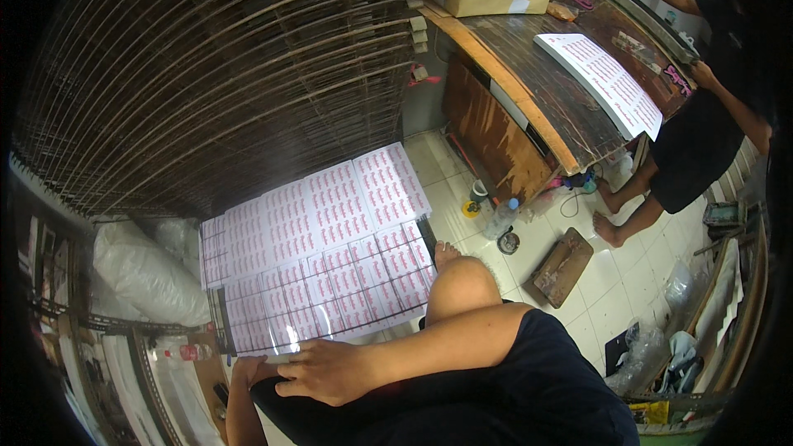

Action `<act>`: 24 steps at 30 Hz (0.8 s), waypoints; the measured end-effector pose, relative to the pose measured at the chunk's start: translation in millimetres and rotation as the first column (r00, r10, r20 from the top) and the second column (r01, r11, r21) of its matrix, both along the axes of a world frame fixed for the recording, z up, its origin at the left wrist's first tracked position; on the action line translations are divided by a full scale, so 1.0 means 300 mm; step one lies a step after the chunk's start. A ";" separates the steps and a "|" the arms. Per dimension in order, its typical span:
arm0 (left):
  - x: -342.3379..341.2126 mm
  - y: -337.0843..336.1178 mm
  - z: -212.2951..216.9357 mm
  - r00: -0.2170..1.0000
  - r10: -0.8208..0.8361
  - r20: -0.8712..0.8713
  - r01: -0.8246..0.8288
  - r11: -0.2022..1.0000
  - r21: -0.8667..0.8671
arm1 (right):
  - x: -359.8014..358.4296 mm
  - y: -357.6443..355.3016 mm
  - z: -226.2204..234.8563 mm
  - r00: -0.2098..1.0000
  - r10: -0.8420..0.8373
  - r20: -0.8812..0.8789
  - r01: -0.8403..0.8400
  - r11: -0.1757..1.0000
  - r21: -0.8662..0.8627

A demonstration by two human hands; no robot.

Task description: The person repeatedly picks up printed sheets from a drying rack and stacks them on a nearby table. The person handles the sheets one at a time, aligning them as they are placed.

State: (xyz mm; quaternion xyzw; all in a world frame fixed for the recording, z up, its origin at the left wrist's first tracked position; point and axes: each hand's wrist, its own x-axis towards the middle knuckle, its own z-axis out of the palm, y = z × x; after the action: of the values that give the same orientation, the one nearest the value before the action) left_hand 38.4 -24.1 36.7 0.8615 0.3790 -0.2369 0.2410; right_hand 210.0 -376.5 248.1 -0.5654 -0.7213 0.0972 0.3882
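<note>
At the left, a white sack [144, 268] lies by the drying rack [223, 74]. The left hand [248, 370] and right hand [326, 372] rest flat, fingers spread and gripping nothing, on the near edge of the glossy printed sheets [322, 268]. The sheets stretch away from both hands, equally near. Rightward, another person [702, 140] works at a wooden table [545, 91].

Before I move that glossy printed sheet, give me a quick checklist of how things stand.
1. Right hand flat on near edge of glossy sheet: ok.
2. Left hand gripping sheet: cannot tell, it is partly hidden.
3. Sheet lying flat: ok.
4. Matte sheet behind it overlapped: cannot tell.
5. Co-worker well apart at the bench: ok.
</note>
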 end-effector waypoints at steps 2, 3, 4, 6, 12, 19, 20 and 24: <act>0.005 0.000 -0.005 1.000 0.003 -0.001 -0.003 1.000 -0.005 | 0.001 0.003 -0.005 1.000 -0.002 0.007 0.002 1.000 0.011; -0.001 -0.002 -0.007 1.000 0.006 0.000 -0.006 1.000 -0.004 | 0.002 0.002 -0.004 1.000 0.001 0.005 -0.001 1.000 0.004; -0.003 -0.001 -0.009 1.000 0.012 0.001 -0.012 1.000 -0.004 | 0.003 0.000 -0.001 1.000 0.004 0.002 -0.004 1.000 -0.002; -0.004 0.001 -0.011 1.000 0.016 -0.001 -0.016 1.000 -0.006 | 0.005 -0.002 0.000 1.000 0.009 0.010 -0.009 1.000 -0.014; 0.001 0.003 -0.009 0.999 0.033 -0.001 -0.033 0.999 -0.015 | 0.002 -0.001 0.001 0.999 0.007 0.046 -0.007 1.000 -0.014; 0.006 -0.004 0.007 0.999 0.042 0.006 -0.042 0.999 -0.015 | 0.005 -0.001 0.005 0.999 0.014 0.038 -0.012 0.999 -0.053; 0.003 -0.003 0.008 0.999 0.044 0.005 -0.044 0.999 -0.016 | 0.006 0.001 0.006 0.999 0.019 0.037 -0.017 0.999 -0.050; -0.002 -0.001 0.011 0.999 0.052 0.007 -0.052 0.999 -0.010 | 0.007 0.004 0.004 0.997 0.028 0.070 -0.023 0.997 -0.070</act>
State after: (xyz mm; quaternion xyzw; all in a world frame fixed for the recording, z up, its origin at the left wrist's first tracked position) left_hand 37.6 -24.3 40.1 0.8511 0.3991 -0.2292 0.2528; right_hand 212.0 -375.1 249.3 -0.5724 -0.7378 0.1070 0.3413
